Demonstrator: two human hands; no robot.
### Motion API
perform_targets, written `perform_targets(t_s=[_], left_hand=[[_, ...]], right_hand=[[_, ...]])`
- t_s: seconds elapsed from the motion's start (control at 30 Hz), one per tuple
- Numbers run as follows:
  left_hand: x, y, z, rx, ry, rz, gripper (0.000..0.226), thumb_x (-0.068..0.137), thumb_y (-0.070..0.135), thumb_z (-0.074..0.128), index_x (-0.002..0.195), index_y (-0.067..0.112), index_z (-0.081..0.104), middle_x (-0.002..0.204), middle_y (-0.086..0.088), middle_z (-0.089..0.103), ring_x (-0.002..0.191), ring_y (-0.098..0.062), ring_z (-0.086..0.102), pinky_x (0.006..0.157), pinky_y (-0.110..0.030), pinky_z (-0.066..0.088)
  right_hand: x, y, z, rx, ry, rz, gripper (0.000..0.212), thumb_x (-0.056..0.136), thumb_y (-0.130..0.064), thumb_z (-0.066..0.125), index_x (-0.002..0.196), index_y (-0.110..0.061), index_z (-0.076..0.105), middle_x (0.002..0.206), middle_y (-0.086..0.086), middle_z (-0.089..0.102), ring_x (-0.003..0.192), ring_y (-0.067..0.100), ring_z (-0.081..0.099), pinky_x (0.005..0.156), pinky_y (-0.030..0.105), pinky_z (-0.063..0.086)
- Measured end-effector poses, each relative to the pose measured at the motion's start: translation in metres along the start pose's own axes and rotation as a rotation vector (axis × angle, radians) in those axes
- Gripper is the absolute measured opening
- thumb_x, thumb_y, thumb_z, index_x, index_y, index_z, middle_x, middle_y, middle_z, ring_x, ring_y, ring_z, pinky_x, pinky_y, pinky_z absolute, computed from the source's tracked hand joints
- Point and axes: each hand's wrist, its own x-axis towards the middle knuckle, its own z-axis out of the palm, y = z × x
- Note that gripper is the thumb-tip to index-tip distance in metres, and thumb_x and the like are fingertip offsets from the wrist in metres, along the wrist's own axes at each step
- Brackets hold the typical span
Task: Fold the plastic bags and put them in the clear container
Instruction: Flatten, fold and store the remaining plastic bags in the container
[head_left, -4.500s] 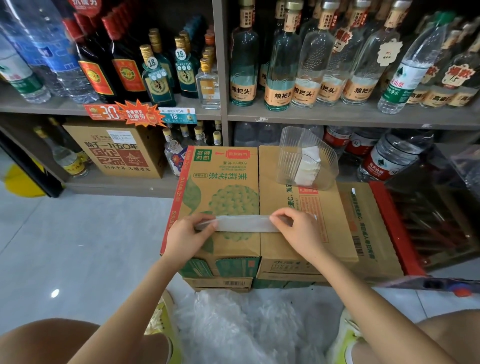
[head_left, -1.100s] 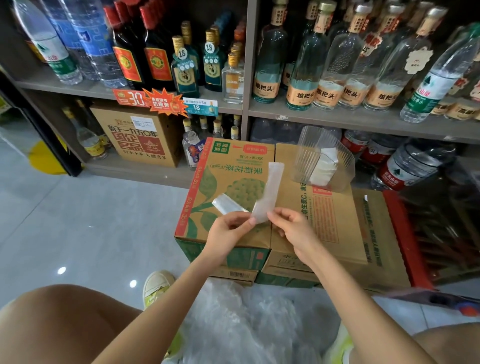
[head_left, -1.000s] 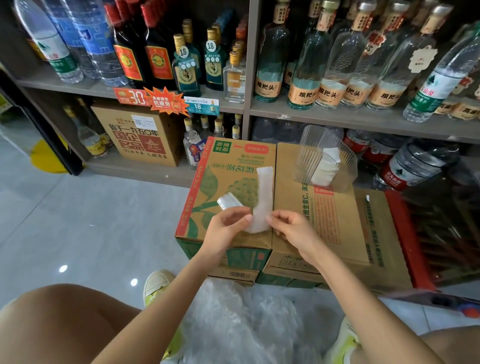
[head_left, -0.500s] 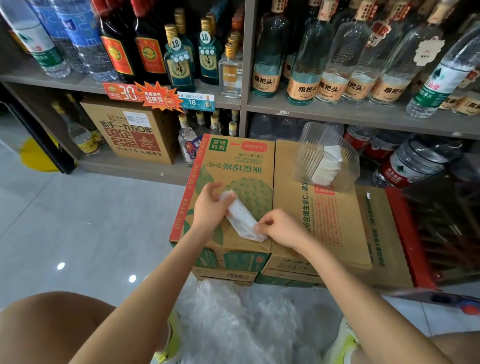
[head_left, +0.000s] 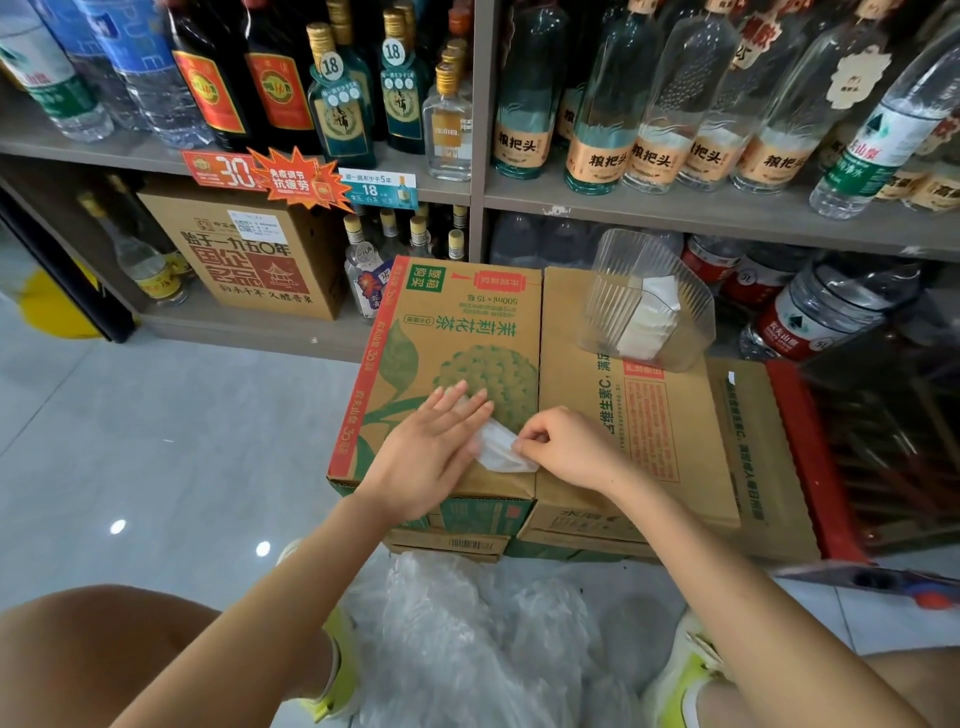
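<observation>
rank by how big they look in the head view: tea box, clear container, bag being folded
1. tea box
2. clear container
3. bag, partly hidden under the left hand

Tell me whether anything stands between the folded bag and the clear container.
Nothing visible does. The folded bag lies on the boxes, pressed by the left hand and pinched by the right hand; only bare cardboard separates it from the clear container farther back.

One left hand (head_left: 431, 457); one right hand (head_left: 566, 447); one folded bag (head_left: 501, 451); one clear container (head_left: 613, 291)
</observation>
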Motion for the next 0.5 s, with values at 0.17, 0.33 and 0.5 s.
perform_targets(t_s=[0.17,0.33,0.5], left_hand=[[-0.001,0.001,0.006,0.094,-0.14,-0.066,0.068,0.101,0.049,0.004,0.148,0.007,0.03,0.154,-0.007,0.029,0.146,-0.021,0.014,0.119,-0.027,0.0],[-0.001,0.003,0.007,0.124,-0.142,-0.079,0.064,0.102,0.045,0.007,0.147,0.007,0.031,0.154,-0.007,0.029,0.145,-0.021,0.015,0.118,-0.026,-0.001],[-0.001,0.002,0.005,0.057,-0.148,-0.11,0.064,0.1,0.047,0.007,0.15,0.011,0.026,0.157,-0.001,0.022,0.147,-0.016,0.008,0.118,-0.021,-0.006]], right_hand=[[-0.004,0.005,-0.001,0.028,0.034,0.001,0.02,0.093,-0.031,0.056,0.107,-0.024,0.067,0.092,-0.011,0.063,0.086,0.012,0.058,0.066,0.025,0.042],[-0.021,0.01,0.029,-0.124,0.434,-0.223,0.043,0.101,-0.035,0.035,0.132,-0.015,0.057,0.131,-0.002,0.06,0.12,0.02,0.054,0.099,0.033,0.043],[-0.024,0.03,0.059,-0.393,0.288,-0.29,0.061,0.104,-0.041,0.007,0.134,-0.014,0.054,0.142,0.0,0.05,0.133,0.022,0.044,0.11,0.043,0.035]])
